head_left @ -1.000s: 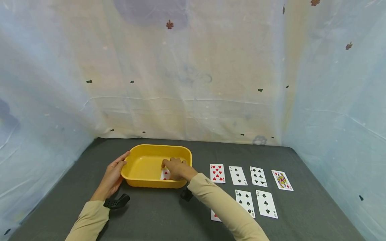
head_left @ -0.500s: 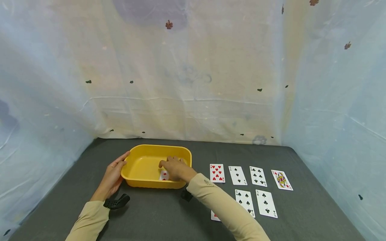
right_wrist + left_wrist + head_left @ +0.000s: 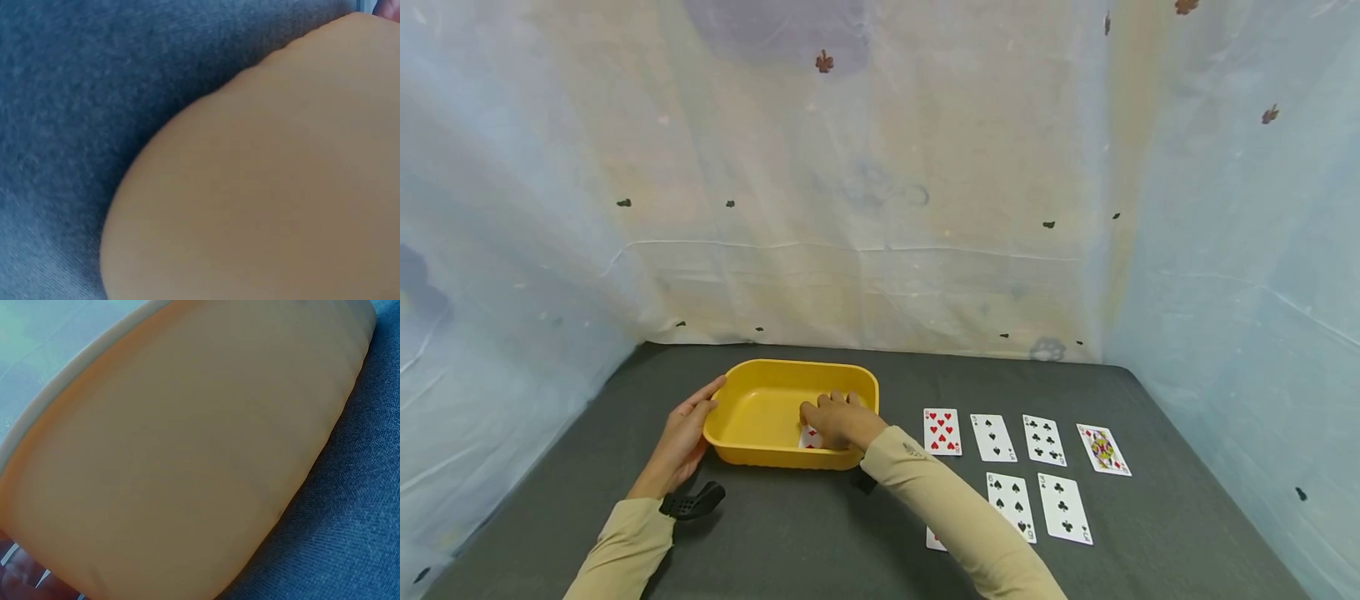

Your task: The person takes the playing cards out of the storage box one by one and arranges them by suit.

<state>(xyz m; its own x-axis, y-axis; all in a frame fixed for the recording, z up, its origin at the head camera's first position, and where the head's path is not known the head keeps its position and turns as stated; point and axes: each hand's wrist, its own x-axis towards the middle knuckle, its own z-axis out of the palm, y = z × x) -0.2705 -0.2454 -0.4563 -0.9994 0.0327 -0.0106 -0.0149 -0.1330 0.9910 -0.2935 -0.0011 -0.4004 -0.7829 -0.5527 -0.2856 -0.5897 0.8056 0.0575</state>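
Observation:
A shallow yellow plastic tub (image 3: 760,457) stands on the dark cloth at left centre. My left hand (image 3: 679,437) grips its left end, thumb at the rim and a finger stretched along the side. Inside the tub's right half, my right hand (image 3: 838,421) reaches down with bent fingers over a playing card (image 3: 809,439). Part of the card's white face with a red diamond shows beside the hand; I cannot tell whether the fingers pinch it. The tub's outer wall (image 3: 187,456) fills most of the left wrist view, and its wall (image 3: 262,187) also dominates the right wrist view.
Face-up playing cards lie in two rows to the right: a hearts card (image 3: 942,432), spades (image 3: 993,437), clubs (image 3: 1043,440) and a diamond court card (image 3: 1102,450) behind. Nearer are spades (image 3: 1011,507), clubs (image 3: 1065,508) and a card (image 3: 934,540) partly under my right sleeve.
The right hand's fingers shift slightly over the card in the tub, lifting a little and then bending down again, covering more of its face. My left hand and the tub stay put.

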